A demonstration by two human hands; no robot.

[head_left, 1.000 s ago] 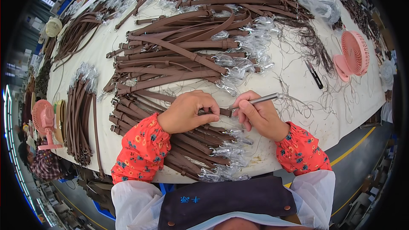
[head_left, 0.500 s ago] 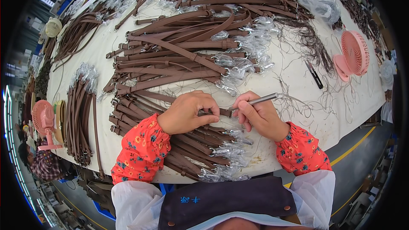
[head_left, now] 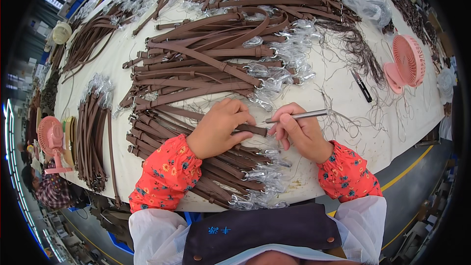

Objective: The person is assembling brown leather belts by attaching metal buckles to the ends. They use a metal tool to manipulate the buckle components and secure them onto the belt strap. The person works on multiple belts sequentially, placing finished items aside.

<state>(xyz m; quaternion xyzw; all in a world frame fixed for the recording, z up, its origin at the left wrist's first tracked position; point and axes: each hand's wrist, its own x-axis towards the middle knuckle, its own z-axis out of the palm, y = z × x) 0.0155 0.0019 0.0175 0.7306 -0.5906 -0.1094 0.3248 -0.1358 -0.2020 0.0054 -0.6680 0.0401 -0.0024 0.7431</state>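
My left hand (head_left: 219, 128) presses down on a brown leather strap (head_left: 253, 129) that lies across a pile of similar straps (head_left: 196, 167) at the table's near edge. My right hand (head_left: 300, 131) grips a thin silver metal tool (head_left: 300, 115), its tip pointing left at the strap's end just beside my left fingers. Both forearms wear red flowered sleeve covers. Clear plastic wraps the metal buckles (head_left: 260, 179) of the straps below my hands.
More brown strap piles (head_left: 211, 54) cover the white table (head_left: 343, 93), with a bundle (head_left: 93, 137) at the left. Loose threads (head_left: 358, 54) and small black snips (head_left: 362, 86) lie to the right, near a pink fan (head_left: 405, 64). Another pink fan (head_left: 49, 140) stands far left.
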